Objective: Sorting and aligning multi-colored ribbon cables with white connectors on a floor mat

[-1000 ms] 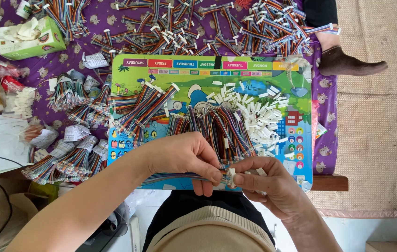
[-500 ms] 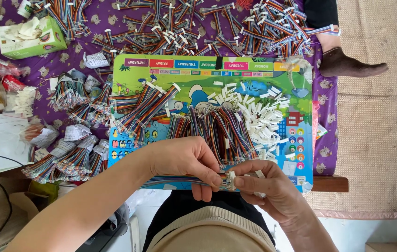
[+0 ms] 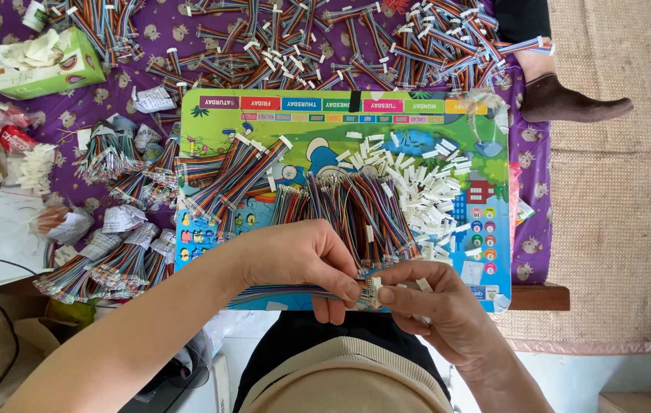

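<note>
— Where do your hands stand right now?

— Your left hand has its grip clamped on a flat rainbow ribbon cable, thumb and fingers pinching it just short of its end. Your right hand has its grip closed on the small white connector housing at that end. The two hands meet fingertip to fingertip at the near edge of the bench.

— Has anything changed in the last second?

— Very little. Both hands sit where they were a second ago; the fingertips have only drawn a touch closer at the connector. You look to be seating wires into the housing, and that step seems not finished.

— And the things around you?

— Just beyond your hands a fan of loose ribbon cables lies on the colourful picture board, with a heap of white housings to its right. Bundled cables lie on the purple cloth at the left, well apart from your hands.
</note>
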